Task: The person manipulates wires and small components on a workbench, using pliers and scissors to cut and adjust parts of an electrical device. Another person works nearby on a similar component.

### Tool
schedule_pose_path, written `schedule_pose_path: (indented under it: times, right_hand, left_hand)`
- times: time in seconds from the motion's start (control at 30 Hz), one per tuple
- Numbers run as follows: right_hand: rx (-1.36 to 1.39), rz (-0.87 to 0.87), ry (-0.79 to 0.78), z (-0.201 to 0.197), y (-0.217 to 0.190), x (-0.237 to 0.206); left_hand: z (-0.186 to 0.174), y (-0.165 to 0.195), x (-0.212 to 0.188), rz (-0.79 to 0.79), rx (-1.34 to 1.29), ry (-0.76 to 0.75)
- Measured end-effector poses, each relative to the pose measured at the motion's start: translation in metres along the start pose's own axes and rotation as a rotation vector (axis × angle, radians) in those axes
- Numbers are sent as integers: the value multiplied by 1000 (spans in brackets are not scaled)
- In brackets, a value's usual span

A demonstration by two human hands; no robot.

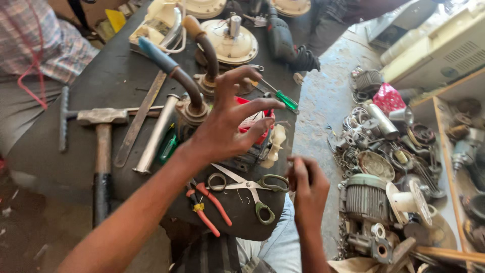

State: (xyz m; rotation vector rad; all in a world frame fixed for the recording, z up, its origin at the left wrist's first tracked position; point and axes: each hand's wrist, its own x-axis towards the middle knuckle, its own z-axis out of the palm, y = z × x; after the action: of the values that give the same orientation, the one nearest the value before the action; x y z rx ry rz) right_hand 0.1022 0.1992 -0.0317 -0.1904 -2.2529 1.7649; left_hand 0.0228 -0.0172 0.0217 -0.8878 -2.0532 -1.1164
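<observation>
While spread above the dark surface (101, 76), left hand (227, 124) noted with fingers (260, 105) fanned wide, gripping nothing, hovering over a red motor part (252, 124) with a cream plastic piece (275, 144) just beside it. Right hand (305, 189) observed off the near edge of the surface, fingers curled inward; whether anything small is pinched there cannot be told. Scissors (252, 189) with green-grey handles lying flat between the two hands, blades pointing left. Red-handled pliers (209, 207) resting just left of the scissors, near the front edge. Green-handled screwdriver (283, 98) lying beyond the left hand's fingertips. Hammer (101, 146) placed well to the left, head away from the wearer, with a flat metal file (139, 121) and a steel tube (156, 134) alongside. Two curved hose fittings (194, 83) standing upright behind the left hand. Round cream motor cover (230, 43) and a dark power drill (280, 38) at the far end. Heap of scrap motor parts (389, 167) on the floor to the right. Another person in a checked shirt (40, 40) at upper left.
</observation>
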Motion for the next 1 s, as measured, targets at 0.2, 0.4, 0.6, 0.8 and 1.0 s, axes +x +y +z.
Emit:
schedule_pose_path:
  times: [0.2, 0.4, 0.6, 0.8, 1.0]
  right_hand:
    - [-155, -184, -55, 4, 24, -77]
    - [-210, -330, -288, 26, 28, -100]
    - [-171, -481, -475, 41, -5, -112]
    - [-130, -232, -612, 41, -18, -144]
    - [-99, -183, -1007, 55, -11, -165]
  left_hand:
    - [-63, 98, -94, -119, 235, 97]
    - [-209, 112, -148, -172, 837, -630]
    - [-241, 104, -174, -235, 1003, -1278]
    - [-221, 119, -130, -449, 811, -1424]
    - [-196, 165, -103, -432, 560, -1086]
